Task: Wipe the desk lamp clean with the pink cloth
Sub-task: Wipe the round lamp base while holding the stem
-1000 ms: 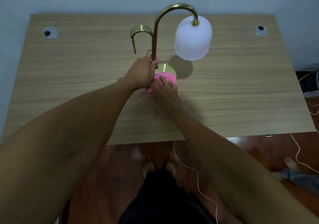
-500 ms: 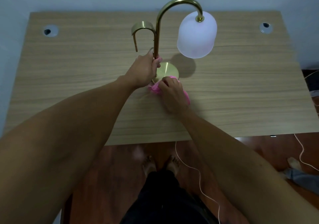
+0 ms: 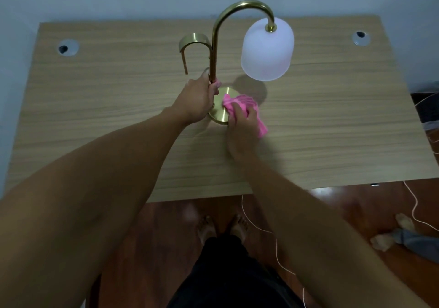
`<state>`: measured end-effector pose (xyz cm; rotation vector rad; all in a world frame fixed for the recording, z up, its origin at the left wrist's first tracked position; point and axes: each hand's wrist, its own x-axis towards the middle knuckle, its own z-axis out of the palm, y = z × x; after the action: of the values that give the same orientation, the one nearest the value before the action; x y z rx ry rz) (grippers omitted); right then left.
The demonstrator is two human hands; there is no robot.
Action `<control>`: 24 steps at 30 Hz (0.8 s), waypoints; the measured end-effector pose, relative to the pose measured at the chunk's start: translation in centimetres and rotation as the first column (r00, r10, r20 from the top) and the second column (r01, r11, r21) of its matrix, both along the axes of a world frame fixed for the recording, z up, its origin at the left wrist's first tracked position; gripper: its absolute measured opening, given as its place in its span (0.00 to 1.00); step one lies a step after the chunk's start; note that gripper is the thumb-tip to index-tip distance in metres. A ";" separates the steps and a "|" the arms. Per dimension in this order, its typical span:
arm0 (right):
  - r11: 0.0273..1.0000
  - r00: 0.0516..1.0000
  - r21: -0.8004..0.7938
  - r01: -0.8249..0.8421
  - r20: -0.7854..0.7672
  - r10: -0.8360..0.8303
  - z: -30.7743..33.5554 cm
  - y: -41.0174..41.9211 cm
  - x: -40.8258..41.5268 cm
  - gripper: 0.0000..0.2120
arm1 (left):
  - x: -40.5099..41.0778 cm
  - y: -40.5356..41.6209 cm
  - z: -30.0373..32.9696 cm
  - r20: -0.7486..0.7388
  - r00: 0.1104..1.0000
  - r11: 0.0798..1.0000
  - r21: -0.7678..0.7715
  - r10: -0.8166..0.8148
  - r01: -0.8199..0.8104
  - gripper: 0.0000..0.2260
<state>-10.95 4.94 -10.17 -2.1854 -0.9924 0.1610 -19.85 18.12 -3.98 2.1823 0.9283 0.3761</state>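
Observation:
A brass desk lamp (image 3: 215,46) stands mid-desk with a curved neck, a frosted white shade (image 3: 267,50) hanging on its right and a small brass hook arm on its left. My left hand (image 3: 198,99) is wrapped around the lower stem just above the round brass base (image 3: 219,110). My right hand (image 3: 241,127) presses the bunched pink cloth (image 3: 247,108) onto the right part of the base. The cloth's tail trails onto the desk to the right.
The wooden desk (image 3: 332,117) has a cable grommet at back left (image 3: 67,47) and another at back right (image 3: 360,37). A thin white cord (image 3: 261,230) hangs from the front edge to the floor. Another person's feet (image 3: 392,234) are at lower right.
My right hand has slid the pink cloth from the base's near-left edge across to its right side. My left hand has kept its hold on the stem.

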 end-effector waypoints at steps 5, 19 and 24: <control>0.986 0.979 -0.108 0.125 -0.150 -0.140 -1.0 -0.8 -5.0 0.20 | 0.0 0.2 -0.3 0.007 1.000 1.000 0.004 -0.003 0.003 0.11; 0.828 0.692 -0.157 -0.538 0.479 0.541 -1.1 -1.1 -1.4 0.16 | 0.1 0.0 0.3 -0.012 1.000 1.000 -0.030 -0.004 0.004 0.11; 0.750 0.525 -0.341 -0.567 0.553 0.648 -2.6 -3.1 2.4 0.18 | -0.1 0.2 0.5 -0.028 0.999 0.999 -0.026 -0.043 0.042 0.13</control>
<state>-8.51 1.88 -12.72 -1.9011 -2.2032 -0.2537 -19.95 18.29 -3.49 2.1859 0.8956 0.3122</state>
